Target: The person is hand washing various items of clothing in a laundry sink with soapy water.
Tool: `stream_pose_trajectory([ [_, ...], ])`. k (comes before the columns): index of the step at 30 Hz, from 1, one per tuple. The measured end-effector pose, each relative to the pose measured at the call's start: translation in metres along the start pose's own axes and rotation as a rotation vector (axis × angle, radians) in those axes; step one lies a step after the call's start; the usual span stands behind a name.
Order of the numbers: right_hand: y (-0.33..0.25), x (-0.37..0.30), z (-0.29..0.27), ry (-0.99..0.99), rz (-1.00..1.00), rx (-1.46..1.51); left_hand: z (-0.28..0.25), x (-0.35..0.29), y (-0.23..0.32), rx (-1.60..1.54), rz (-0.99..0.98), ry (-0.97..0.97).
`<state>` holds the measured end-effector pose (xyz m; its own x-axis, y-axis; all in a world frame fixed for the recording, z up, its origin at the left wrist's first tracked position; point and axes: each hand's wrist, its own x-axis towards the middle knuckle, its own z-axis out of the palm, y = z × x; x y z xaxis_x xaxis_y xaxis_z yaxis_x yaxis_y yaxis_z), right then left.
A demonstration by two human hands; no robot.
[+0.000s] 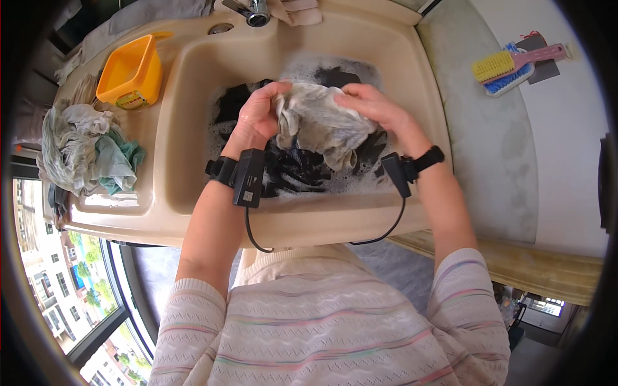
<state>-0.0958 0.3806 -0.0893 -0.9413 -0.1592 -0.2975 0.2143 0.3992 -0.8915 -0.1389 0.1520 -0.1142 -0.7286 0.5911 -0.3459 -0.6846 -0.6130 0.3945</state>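
Note:
Between my two hands hangs a wet, light grey cloth (322, 119), crumpled and drooping over the sink (187, 128). Its left edge is gripped by my left hand (262, 110), fingers closed round the fabric. My right hand (376, 106) pinches the upper right edge, thumb on top. Below the cloth, dark clothes (293, 174) soak in soapy water with white foam (370, 183). I cannot tell what kind of garment the grey cloth is.
A chrome faucet (256, 14) stands at the back rim. On the left ledge are an orange plastic basket (145, 71) and a heap of pale and green wet cloths (87, 145). Scrubbing brushes, one yellow-bristled with a pink handle (524, 59), lie at the right. A window is at lower left.

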Motion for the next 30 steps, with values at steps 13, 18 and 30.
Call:
stream_pose_trajectory([
  [13,-0.054,-0.052,-0.042,0.158,-0.033,0.484,0.012,-0.013,0.004,1.229,0.284,0.048],
  [18,-0.070,-0.064,-0.053,0.136,-0.112,0.600,0.018,-0.029,0.033,0.510,0.366,-0.044],
  [30,-0.015,-0.006,-0.043,0.109,0.086,-0.122,-0.026,-0.021,0.097,1.324,0.828,0.456],
])
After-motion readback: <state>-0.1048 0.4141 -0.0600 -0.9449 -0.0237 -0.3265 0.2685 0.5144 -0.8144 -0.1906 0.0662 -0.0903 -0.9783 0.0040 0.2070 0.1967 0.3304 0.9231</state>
